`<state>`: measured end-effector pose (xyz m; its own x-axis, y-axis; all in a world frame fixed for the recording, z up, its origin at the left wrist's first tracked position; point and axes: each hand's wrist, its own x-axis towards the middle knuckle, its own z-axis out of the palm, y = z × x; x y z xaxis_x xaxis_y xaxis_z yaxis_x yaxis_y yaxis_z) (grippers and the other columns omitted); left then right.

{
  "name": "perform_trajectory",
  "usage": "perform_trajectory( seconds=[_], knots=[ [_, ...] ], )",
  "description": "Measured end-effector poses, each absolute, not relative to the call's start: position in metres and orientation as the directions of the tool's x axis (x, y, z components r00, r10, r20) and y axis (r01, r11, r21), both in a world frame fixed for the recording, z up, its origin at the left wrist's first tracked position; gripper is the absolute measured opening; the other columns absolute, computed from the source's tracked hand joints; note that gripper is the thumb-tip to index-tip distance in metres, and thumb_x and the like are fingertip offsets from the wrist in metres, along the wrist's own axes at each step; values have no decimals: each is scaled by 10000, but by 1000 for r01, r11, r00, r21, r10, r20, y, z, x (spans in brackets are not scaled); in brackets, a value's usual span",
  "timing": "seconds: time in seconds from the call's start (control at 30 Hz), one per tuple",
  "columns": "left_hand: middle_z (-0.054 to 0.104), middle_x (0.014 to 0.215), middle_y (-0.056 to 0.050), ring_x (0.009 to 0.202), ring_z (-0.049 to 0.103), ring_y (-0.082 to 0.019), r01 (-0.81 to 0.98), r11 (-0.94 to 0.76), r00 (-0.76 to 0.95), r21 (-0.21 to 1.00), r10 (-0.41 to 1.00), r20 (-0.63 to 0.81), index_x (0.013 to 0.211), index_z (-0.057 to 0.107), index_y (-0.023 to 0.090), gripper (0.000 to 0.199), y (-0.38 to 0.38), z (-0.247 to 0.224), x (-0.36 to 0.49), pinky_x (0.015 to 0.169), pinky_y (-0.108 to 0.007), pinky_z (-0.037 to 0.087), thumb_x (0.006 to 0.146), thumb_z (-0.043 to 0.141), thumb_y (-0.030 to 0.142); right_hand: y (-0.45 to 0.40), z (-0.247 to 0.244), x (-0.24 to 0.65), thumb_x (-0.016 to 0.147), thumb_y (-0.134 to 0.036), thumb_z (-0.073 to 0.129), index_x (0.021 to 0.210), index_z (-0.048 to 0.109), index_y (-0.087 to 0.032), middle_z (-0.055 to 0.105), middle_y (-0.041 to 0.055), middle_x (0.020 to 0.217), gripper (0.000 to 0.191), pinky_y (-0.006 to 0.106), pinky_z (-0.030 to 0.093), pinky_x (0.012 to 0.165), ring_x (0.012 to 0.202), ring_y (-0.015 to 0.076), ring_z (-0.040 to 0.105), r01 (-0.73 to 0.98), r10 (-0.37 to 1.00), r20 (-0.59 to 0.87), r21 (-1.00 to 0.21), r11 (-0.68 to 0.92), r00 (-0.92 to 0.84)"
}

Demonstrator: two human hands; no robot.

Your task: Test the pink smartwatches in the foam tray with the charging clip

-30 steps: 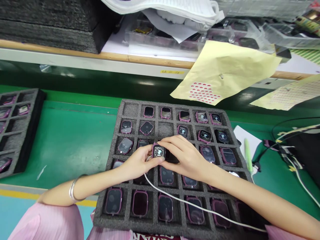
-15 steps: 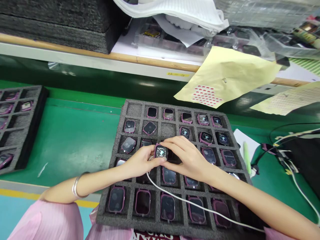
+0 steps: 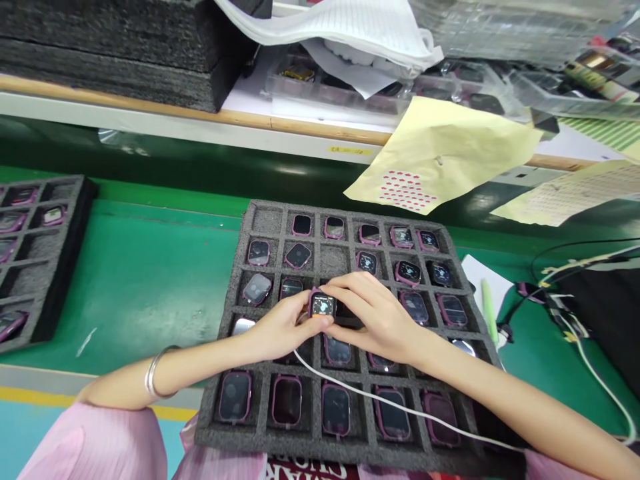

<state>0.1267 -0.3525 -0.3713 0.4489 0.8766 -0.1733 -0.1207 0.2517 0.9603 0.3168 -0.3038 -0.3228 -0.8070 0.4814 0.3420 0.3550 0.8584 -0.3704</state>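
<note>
Between my two hands is a smartwatch (image 3: 323, 304) with a purple case and a lit clock face. My left hand (image 3: 285, 324) grips its left side, thumb along the lower edge. Fingers and thumb of my right hand (image 3: 376, 313) close on its right side. A white cable (image 3: 360, 392) runs from under my left hand toward the lower right; its end is hidden by the fingers. Below both hands lies a dark grey foam tray (image 3: 260, 445) with many square pockets, most holding a purple-cased watch. Some watch screens at the upper right are lit, like this watch (image 3: 408, 272).
A second foam tray (image 3: 75, 247) lies at the left on the green table (image 3: 150, 267). Behind, a shelf holds black foam blocks (image 3: 110, 53) and clear plastic boxes. Yellow paper (image 3: 440, 150) hangs from its edge. Cables (image 3: 575, 327) and a green pen (image 3: 489, 310) lie at the right.
An orange patch now shows at the bottom of the held watch's screen. My hands keep the same grip; the view has shifted slightly.
</note>
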Motion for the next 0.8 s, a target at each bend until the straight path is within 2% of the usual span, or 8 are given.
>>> perform_trajectory(
  seconds=[0.1,0.17,0.3,0.4,0.57,0.63,0.73,0.8],
  knots=[
    [555,936,-8,609,437,-74,-113,337,485,935,840,-244,1092,498,166,511,-353,-365,123,552,-219,354,723,761,404,-286,-318,322,869,-342,670,1144,571,-175,643,112,1041,336,415,510,837,963,257,614,328,532,366,-490,808,-763],
    [545,902,13,524,371,-35,-110,394,492,913,819,-294,1042,486,170,536,-353,-361,118,485,-201,288,665,809,371,-269,-321,326,841,-329,705,1110,581,-169,634,107,1022,336,425,503,857,966,264,607,404,610,390,-492,771,-690],
    [562,855,6,517,376,-26,-150,421,435,895,841,-322,943,503,144,375,-353,-360,103,466,-187,279,749,736,365,-250,-330,325,846,-353,692,1107,606,-121,617,160,1049,359,494,495,802,953,322,575,627,689,297,-286,725,-661],
    [582,889,-10,481,355,-18,-164,445,413,881,841,-348,1007,509,145,399,-355,-363,94,408,-177,238,770,716,390,-253,-326,306,887,-380,647,1143,613,-110,632,164,1065,374,468,473,785,953,318,562,622,642,283,-170,765,-713],
    [630,909,-36,461,358,-19,-176,404,395,898,864,-311,1009,516,140,420,-359,-366,91,407,-183,262,756,727,400,-254,-325,251,856,-375,670,829,697,-67,661,185,824,311,464,452,740,833,345,598,682,679,109,-6,731,-726],
    [641,928,-42,468,362,-23,-194,395,394,898,870,-298,1009,527,141,406,-359,-367,90,426,-190,274,755,729,386,-248,-330,240,825,-364,699,762,696,-65,657,191,788,306,466,460,725,792,345,607,691,689,88,-9,722,-719],
    [644,945,-44,519,390,-33,-204,364,389,909,882,-266,975,548,138,354,-359,-369,89,492,-198,318,750,742,331,-240,-330,244,809,-390,714,795,695,-83,665,152,792,308,435,485,731,773,302,620,688,690,111,-63,723,-715],
    [644,942,-45,564,428,-44,-210,362,393,908,882,-260,973,547,135,352,-358,-370,87,553,-205,359,739,756,295,-240,-324,256,808,-391,717,865,683,-97,663,118,820,302,395,504,744,778,259,620,633,662,175,-196,749,-728]
  ],
)
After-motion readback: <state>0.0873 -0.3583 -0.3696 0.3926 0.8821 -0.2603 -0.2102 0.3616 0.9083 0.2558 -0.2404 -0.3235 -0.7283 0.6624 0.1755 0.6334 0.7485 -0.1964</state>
